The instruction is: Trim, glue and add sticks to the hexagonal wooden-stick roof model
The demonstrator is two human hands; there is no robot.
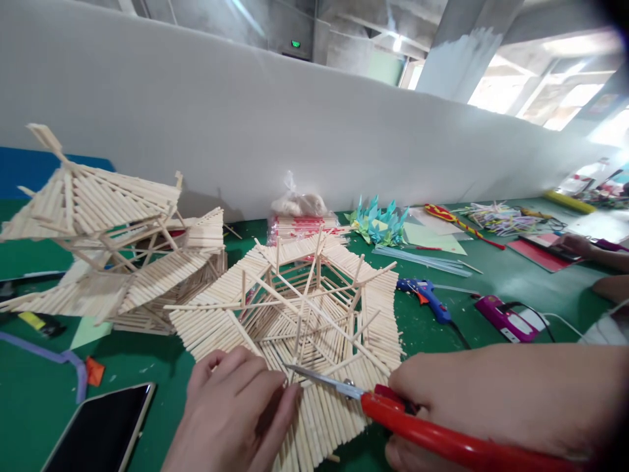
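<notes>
In front of me stands a model of pale wooden sticks (334, 413), with a ring of sloping stick panels around an open frame. My right hand (417, 400) grips the red handles of a pair of scissors (329, 381). Their narrow blades point left over the near side of the model, with the tips by a thin upright wooden stick (297, 341). My left hand (240, 400) rests on the near left panel, fingers curled and thumb close to the index finger. It seems to pinch the lower end of that stick; its fingertips are partly hidden.
Another stick model with a pointed roof (118, 196) stands at left. A phone (103, 429) lies near front left. To the right are a blue glue gun (427, 298) and a purple power strip (508, 319). Another person's hand (572, 246) is at far right. A pale partition (221, 124) runs behind.
</notes>
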